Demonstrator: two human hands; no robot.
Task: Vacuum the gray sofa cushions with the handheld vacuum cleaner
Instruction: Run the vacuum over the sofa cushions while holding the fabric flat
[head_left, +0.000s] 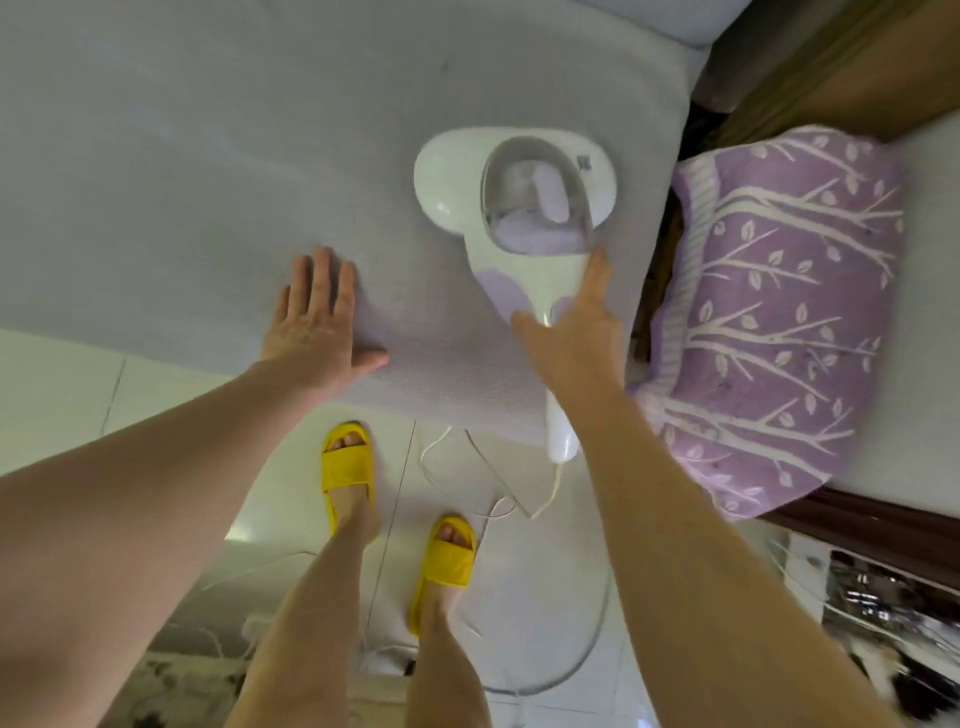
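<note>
While the left hand (319, 317) lies flat with fingers spread on the gray cushion (182, 171), the right hand (574, 322) is laid over the neck of the vacuum (519, 197), fingers straight and thumb out to the side, touching it but not wrapped round it. That vacuum sits head-down on the cushion near its right edge, just beside a purple rolled blanket (779, 312) with a white branch pattern; its handle (561, 431) juts past the cushion's front edge, and a white cord (545, 499) trails from it to the tiled floor by the yellow slippers (348, 462).

By its look this is a light plastic machine, rigid and smooth, so a loose hold could slip. I judge the slim handle below the clear dust cup to be the place to close the fingers, since the wide head would be awkward to grasp and the cup may pop loose. Soft fabric beneath will give and may bunch under the head, so the flat left hand looks useful for keeping it taut. Cord slack near the feet could snag
</note>
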